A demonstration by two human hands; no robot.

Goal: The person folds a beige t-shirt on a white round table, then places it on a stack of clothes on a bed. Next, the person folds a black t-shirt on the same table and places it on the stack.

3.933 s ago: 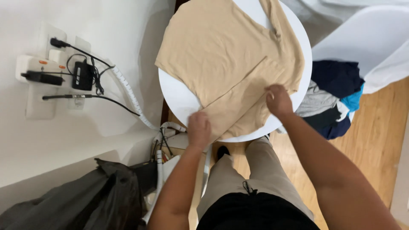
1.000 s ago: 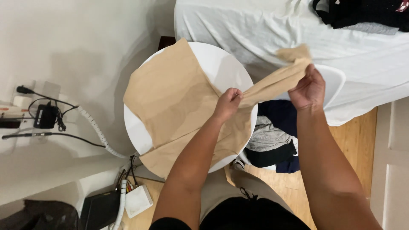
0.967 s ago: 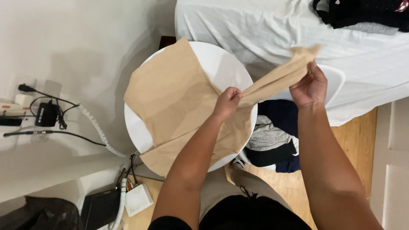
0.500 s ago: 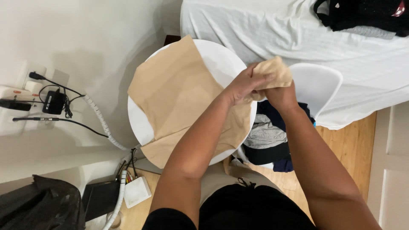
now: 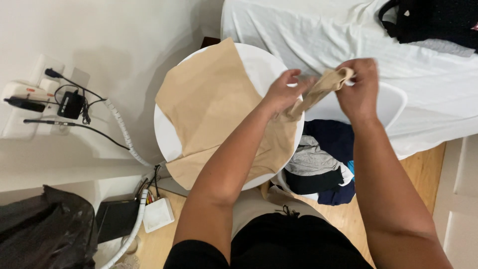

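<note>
One beige shirt (image 5: 219, 114) lies on the round desk (image 5: 259, 62), its sleeve (image 5: 318, 89) stretched toward 2 o'clock. Left hand (image 5: 281, 92) and right hand (image 5: 358, 89), two in all, each have a closed grip pinching that sleeve.

No labels, signs or screens show. The nearest thing to a package is a small white square box (image 5: 158, 214) on the wooden floor at lower left, just beside a flat black rectangular case (image 5: 116, 219) and a white ribbed cable (image 5: 130, 238); whether either is packaging cannot be told. A crumpled black plastic bag (image 5: 45, 229) fills the bottom left corner, near both
</note>
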